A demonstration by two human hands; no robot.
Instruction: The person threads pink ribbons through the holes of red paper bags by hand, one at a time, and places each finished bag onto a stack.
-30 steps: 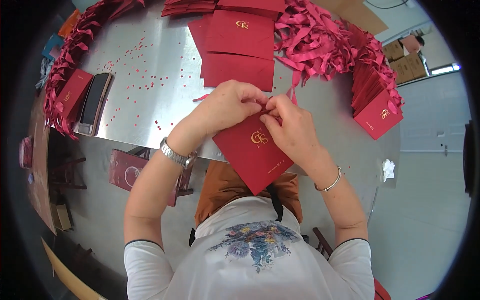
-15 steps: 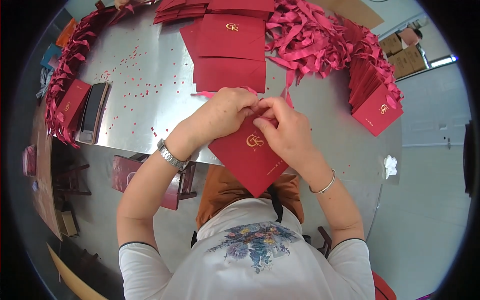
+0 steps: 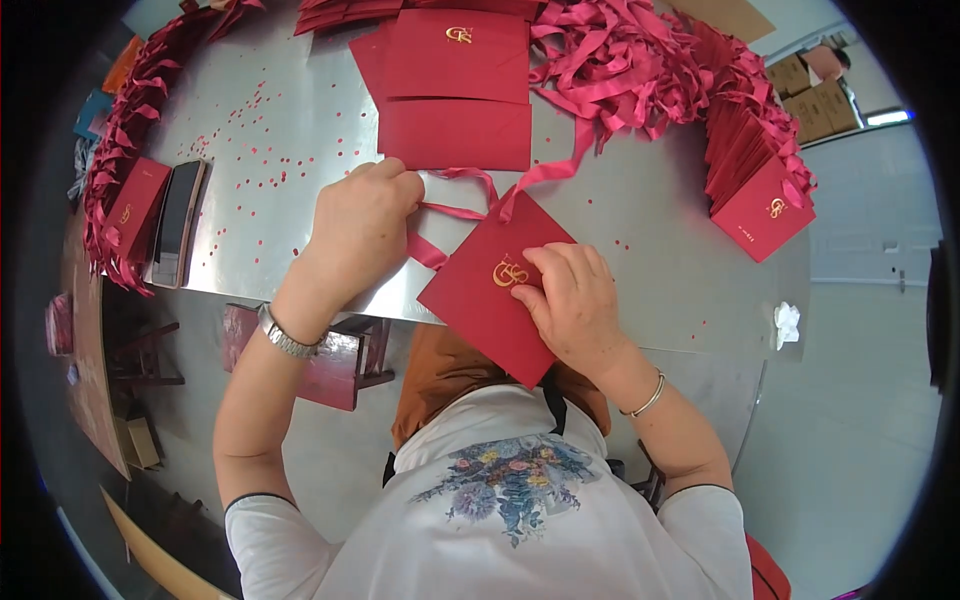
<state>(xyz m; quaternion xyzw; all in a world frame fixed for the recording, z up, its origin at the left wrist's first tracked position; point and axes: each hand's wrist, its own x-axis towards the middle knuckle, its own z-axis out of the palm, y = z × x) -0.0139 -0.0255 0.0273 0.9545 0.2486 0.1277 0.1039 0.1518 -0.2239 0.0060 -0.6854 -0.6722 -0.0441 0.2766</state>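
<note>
Red card (image 3: 490,315) lies askew at the near edge of the surface (image 3: 660,260), one corner pointing toward the person and reaching out over the lap. Gold emblem on its upward face.

Left hand (image 3: 365,215) is just left of the card's far corner, fingers curled closed on a pink ribbon (image 3: 548,175). The ribbon runs in loops between this hand and the card's far corner, with another strip at the card's left edge; one length leads away to the far right. Right hand (image 3: 575,305) covers the card's right side, thumb and fingertips on the face by the emblem; whether they grip it or only rest there cannot be told.

Metal watch (image 3: 290,335) on the left wrist, thin bangle (image 3: 650,395) on the right.

Beyond the card, a stack of red cards (image 3: 455,135). To its right, a tangled heap of ribbons (image 3: 625,65), then a curved row of ribboned cards (image 3: 745,175) ending near a crumpled white paper (image 3: 787,324). At left, a phone (image 3: 178,225) beside a second, ribbon-edged row (image 3: 135,205). Small red dots (image 3: 268,178) are scattered between phone and stack.
</note>
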